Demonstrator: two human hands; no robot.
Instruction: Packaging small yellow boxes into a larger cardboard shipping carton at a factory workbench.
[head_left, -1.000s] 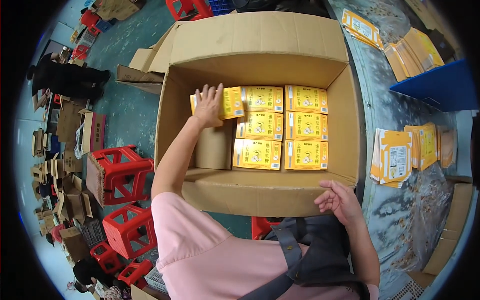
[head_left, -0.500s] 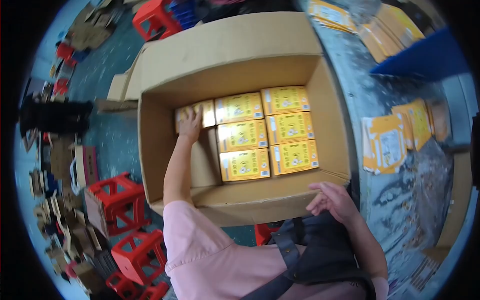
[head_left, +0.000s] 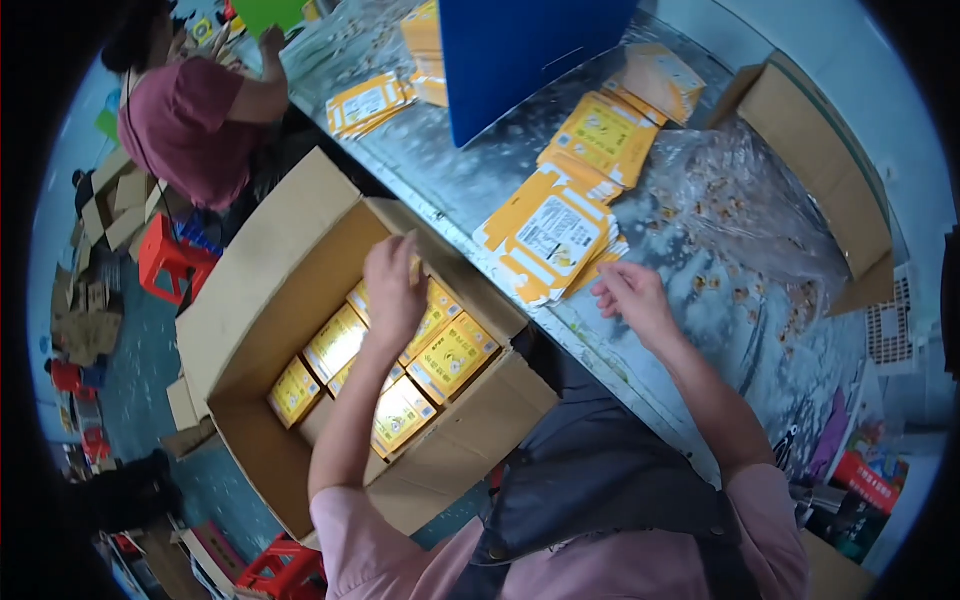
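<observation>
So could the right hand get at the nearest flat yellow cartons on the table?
Probably yes: the right hand is close beside the flat yellow cartons, looks empty, and nothing visible stands between them.

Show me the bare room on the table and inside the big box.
On the table: a patch between the blue board, the flat cartons and the big box. Inside it: a gap beside the yellow boxes, partly behind the left forearm. Crowded: between the flat cartons and the plastic bag.
</observation>
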